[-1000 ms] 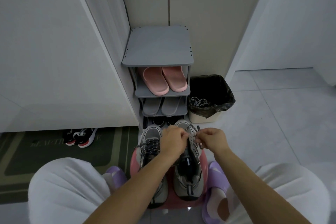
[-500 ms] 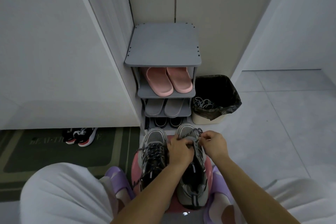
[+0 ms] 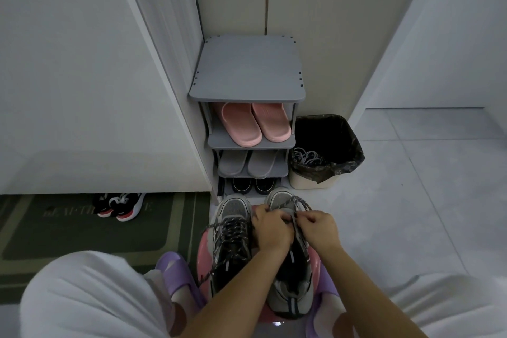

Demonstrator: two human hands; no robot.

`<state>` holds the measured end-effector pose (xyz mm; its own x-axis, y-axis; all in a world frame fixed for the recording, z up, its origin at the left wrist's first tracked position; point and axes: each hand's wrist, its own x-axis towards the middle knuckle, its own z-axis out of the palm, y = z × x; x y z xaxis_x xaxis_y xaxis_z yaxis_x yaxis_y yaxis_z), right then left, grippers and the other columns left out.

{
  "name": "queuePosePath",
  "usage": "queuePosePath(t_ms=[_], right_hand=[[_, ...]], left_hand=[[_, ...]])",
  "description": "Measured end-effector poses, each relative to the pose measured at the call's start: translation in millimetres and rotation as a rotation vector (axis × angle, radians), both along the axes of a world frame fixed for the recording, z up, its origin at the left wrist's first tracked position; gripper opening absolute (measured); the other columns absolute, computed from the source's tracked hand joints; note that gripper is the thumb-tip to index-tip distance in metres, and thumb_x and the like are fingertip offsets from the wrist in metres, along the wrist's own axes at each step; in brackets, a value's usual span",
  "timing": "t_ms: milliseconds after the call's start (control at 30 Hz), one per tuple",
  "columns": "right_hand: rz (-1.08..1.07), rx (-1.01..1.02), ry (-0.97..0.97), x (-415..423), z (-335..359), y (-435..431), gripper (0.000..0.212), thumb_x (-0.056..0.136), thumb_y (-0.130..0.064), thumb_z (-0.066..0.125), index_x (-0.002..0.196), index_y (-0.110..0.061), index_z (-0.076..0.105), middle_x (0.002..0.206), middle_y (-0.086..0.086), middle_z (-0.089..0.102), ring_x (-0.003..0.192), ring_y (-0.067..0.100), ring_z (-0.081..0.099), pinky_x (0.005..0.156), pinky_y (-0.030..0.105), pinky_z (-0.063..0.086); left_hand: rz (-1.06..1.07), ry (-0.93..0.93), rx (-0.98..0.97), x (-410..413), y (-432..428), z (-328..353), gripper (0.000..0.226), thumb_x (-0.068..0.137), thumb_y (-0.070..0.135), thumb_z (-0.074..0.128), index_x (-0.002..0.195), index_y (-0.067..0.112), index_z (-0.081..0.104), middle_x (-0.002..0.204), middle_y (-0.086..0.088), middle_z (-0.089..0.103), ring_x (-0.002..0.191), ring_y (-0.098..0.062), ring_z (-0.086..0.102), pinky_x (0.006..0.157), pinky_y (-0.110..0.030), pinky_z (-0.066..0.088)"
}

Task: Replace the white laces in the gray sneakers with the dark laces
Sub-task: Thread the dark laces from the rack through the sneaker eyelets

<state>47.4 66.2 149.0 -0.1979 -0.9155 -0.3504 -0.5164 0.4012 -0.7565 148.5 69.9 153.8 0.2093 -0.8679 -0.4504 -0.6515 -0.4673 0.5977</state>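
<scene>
- Well, the left sneaker [image 3: 233, 241] and the right sneaker [image 3: 290, 302] stand side by side on the pink stool [image 3: 203, 248] between the person's knees. Their toes point away, toward the shoe rack [image 3: 247, 68].
- The left sneaker is laced dark all the way up; I'd judge that one done.
- The right sneaker is the one being worked on. Its long axis runs straight out from the person, heel nearest the lap, and both hands sit over its front eyelets near the toe.
- The right hand [image 3: 319, 230] pinches the dark lace [image 3: 297, 202], whose loose loops spill forward over the toe.
- The left hand [image 3: 271, 230] is curled onto the same stretch of lacing and seems to nip the dark lace too, though its fingertips are hidden.
- The coming move looks like threading back toward the heel, so the work should travel toward the body. Both hands are about equally near, one on either side of the tongue.
- The white laces [image 3: 306, 158] lie in the bin [image 3: 310, 183] beside the rack, well apart.
</scene>
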Motion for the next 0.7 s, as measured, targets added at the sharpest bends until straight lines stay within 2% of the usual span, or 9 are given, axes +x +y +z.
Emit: queuePosePath(t_ms=[100,167,267,300,367,433,467,567,700], right_hand=[[0.083,0.033,-0.101,-2,3,8,0.033,0.078,-0.022,0.062,0.081,0.011,0.062,0.071,0.025,0.057,0.064,0.018,0.048,0.06,0.029,0.035],[0.106,0.049,-0.17,-6,6,11,0.041,0.068,-0.027,0.061,0.081,0.012,0.059,0.064,0.017,0.048,0.063,0.016,0.043,0.062,0.028,0.034],[0.19,0.077,-0.228,-13,9,9,0.022,0.072,-0.009,0.068,0.088,0.006,0.065,0.076,0.019,0.06,0.07,0.023,0.055,0.068,0.027,0.043],[0.265,0.095,-0.22,-13,11,9,0.019,0.072,-0.007,0.07,0.087,0.004,0.066,0.076,0.014,0.06,0.071,0.019,0.056,0.066,0.022,0.043],[0.427,0.124,-0.14,-10,15,9,0.027,0.064,-0.02,0.077,0.084,-0.008,0.063,0.083,0.002,0.057,0.075,0.009,0.054,0.06,0.008,0.039],[0.506,0.09,0.052,-7,12,12,0.035,0.056,-0.038,0.07,0.083,-0.02,0.054,0.093,-0.001,0.051,0.084,0.009,0.048,0.06,0.008,0.035],[0.484,0.055,0.112,-6,10,15,0.032,0.059,-0.037,0.065,0.082,-0.019,0.054,0.095,0.0,0.052,0.086,0.011,0.047,0.06,0.011,0.033],[0.297,-0.021,0.214,1,5,25,0.015,0.079,-0.017,0.058,0.088,-0.006,0.064,0.098,0.008,0.061,0.088,0.02,0.054,0.066,0.021,0.032],[0.109,0.011,0.296,16,4,28,0.021,0.088,-0.014,0.051,0.091,-0.01,0.071,0.085,0.01,0.068,0.078,0.026,0.06,0.064,0.026,0.039]], left_hand=[[-0.007,-0.017,-0.001,-1,-2,-1,0.016,0.086,0.022,0.058,0.09,0.027,0.073,0.141,-0.005,0.03,0.13,-0.029,0.029,0.102,-0.034,0.035],[-0.047,-0.045,0.015,1,-6,-1,0.016,0.085,0.021,0.058,0.09,0.026,0.073,0.139,-0.005,0.03,0.129,-0.03,0.03,0.101,-0.035,0.037],[-0.13,-0.082,0.102,7,-17,4,0.02,0.086,0.019,0.058,0.1,0.024,0.071,0.132,-0.009,0.031,0.125,-0.032,0.037,0.101,-0.036,0.043],[-0.158,-0.098,0.134,8,-22,6,0.023,0.087,0.019,0.057,0.106,0.022,0.07,0.13,-0.01,0.032,0.122,-0.032,0.041,0.1,-0.036,0.044],[-0.208,-0.143,0.181,10,-27,7,0.029,0.086,0.02,0.056,0.113,0.019,0.067,0.13,-0.012,0.033,0.117,-0.033,0.047,0.099,-0.037,0.046],[-0.244,-0.177,0.2,10,-29,7,0.03,0.086,0.02,0.054,0.114,0.016,0.066,0.13,-0.013,0.033,0.114,-0.033,0.048,0.098,-0.037,0.047],[-0.261,-0.19,0.204,10,-30,7,0.03,0.087,0.02,0.053,0.114,0.015,0.065,0.129,-0.013,0.033,0.114,-0.033,0.047,0.098,-0.037,0.047],[-0.309,-0.21,0.201,11,-32,8,0.032,0.087,0.022,0.054,0.115,0.01,0.063,0.128,-0.013,0.03,0.113,-0.031,0.046,0.099,-0.037,0.046],[-0.371,-0.253,0.142,12,-34,7,0.032,0.088,0.022,0.055,0.115,0.006,0.061,0.128,-0.011,0.031,0.113,-0.027,0.044,0.095,-0.036,0.047]])
